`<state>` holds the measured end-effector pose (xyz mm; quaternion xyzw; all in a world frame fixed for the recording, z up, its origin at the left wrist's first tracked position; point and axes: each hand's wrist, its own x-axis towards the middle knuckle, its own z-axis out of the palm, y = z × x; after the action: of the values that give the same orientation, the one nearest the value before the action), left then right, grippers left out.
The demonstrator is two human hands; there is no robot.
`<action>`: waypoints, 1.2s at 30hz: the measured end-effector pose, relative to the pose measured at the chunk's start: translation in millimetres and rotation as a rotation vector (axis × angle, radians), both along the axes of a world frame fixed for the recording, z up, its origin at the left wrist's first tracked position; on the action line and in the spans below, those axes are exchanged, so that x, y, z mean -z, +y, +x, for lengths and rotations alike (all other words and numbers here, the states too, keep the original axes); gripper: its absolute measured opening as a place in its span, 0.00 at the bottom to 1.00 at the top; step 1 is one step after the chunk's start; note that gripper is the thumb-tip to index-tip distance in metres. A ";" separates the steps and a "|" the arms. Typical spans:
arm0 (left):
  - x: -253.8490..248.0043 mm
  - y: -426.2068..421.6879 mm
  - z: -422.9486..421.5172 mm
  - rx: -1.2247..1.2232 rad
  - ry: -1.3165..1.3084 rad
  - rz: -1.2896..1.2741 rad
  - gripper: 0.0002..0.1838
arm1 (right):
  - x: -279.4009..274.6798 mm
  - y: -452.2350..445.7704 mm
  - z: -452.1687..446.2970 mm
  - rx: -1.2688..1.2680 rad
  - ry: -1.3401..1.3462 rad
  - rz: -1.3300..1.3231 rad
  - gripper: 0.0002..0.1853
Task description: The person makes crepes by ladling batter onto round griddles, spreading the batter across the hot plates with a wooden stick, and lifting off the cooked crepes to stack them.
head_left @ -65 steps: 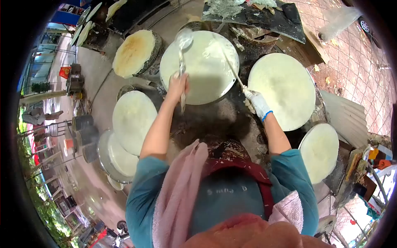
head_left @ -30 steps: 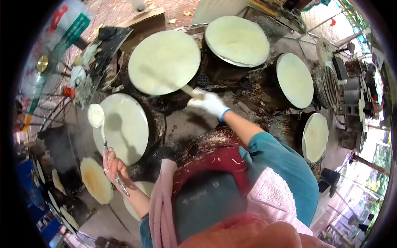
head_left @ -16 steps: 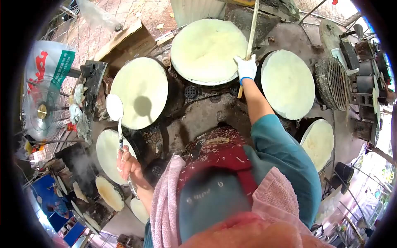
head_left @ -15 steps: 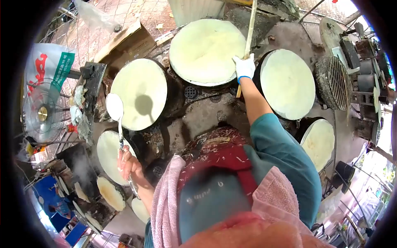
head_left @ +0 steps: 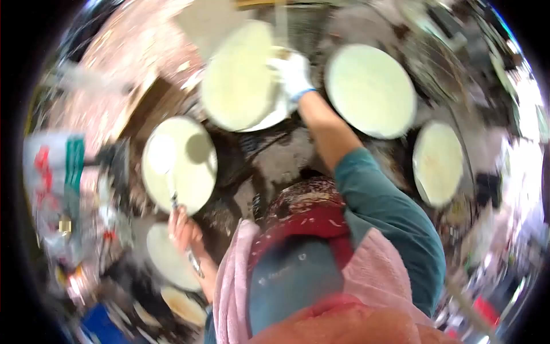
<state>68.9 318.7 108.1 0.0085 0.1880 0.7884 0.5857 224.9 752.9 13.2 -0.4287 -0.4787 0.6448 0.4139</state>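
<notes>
My left hand (head_left: 186, 230) is closed around the handle of a ladle (head_left: 162, 156) with a round white bowl. The bowl hangs over the left pale pancake (head_left: 192, 178) and casts a dark round shadow on it. My right hand (head_left: 293, 75), in a white glove with a blue cuff, is closed on a pale wooden stick (head_left: 281, 26). It is at the right side of the large top pancake (head_left: 238, 80), which looks partly raised along the stick. A white strip shows beneath its lower right edge. Motion blur hides the fingertips.
More round pancakes lie on the right (head_left: 371, 92), far right (head_left: 438, 163) and lower left (head_left: 172, 255), and a browned pancake (head_left: 183, 305) is lower down. A cardboard box (head_left: 154, 109) stands at upper left, near a white plastic bag (head_left: 54, 169).
My view has turned, so the surroundings have shifted and blurred. My right hand has moved left with the stick, and the top pancake's right side has shifted. The ladle now overlaps the left pancake.
</notes>
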 end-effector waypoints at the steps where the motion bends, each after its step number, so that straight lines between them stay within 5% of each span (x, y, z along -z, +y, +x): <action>1: -2.5 4.9 11.5 -0.436 0.331 -0.601 0.21 | -17.3 -6.3 2.9 0.026 0.095 -0.044 0.15; 2: 27.8 -10.1 -17.2 0.026 0.070 0.057 0.21 | -34.5 -12.4 6.5 0.054 0.190 -0.087 0.15; 4: 4.8 -8.6 2.6 0.059 -0.167 0.080 0.17 | -74.5 -27.3 32.1 0.129 0.354 -0.080 0.16; 8: 2.5 -4.3 -2.7 0.163 -0.153 0.056 0.20 | -140.8 -57.1 137.2 0.221 0.494 -0.127 0.15; 10: 2.7 -20.9 2.3 0.175 -0.177 0.055 0.20 | -149.5 -92.0 207.0 0.275 0.239 0.046 0.14; 13: 5.4 9.3 3.7 0.212 -0.172 0.036 0.22 | -171.0 -125.8 333.1 0.416 0.273 0.063 0.12; 16: 0.6 37.4 22.1 0.245 -0.128 0.058 0.21 | -166.2 -163.3 444.5 0.725 0.267 0.048 0.12; 19: -42.2 34.0 122.4 0.186 -0.097 -0.001 0.17 | -99.1 -190.7 607.3 0.731 0.208 -0.036 0.22; 22: -37.2 62.6 167.3 0.254 -0.164 0.091 0.17 | 10.6 -204.2 707.0 0.842 -0.005 -0.047 0.14; 25: -37.6 39.7 210.6 0.281 -0.249 0.146 0.18 | 48.8 -225.4 739.8 0.828 -0.235 -0.329 0.21; 31: -52.0 25.1 281.7 0.277 -0.302 0.171 0.21 | 64.4 -233.9 764.6 0.747 -0.775 -0.104 0.25; 35: -62.0 21.8 292.1 0.259 -0.289 0.137 0.21 | 10.3 -233.9 743.4 0.698 -1.121 -0.082 0.40; 36: -64.6 20.1 296.1 0.251 -0.276 0.136 0.21 | 26.0 -226.2 759.1 0.657 -0.903 -0.177 0.48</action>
<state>365.1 338.8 172.7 -0.0368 0.0497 0.7138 0.6976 983.9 526.7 -12.8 -0.8215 -0.3938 0.2726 0.3095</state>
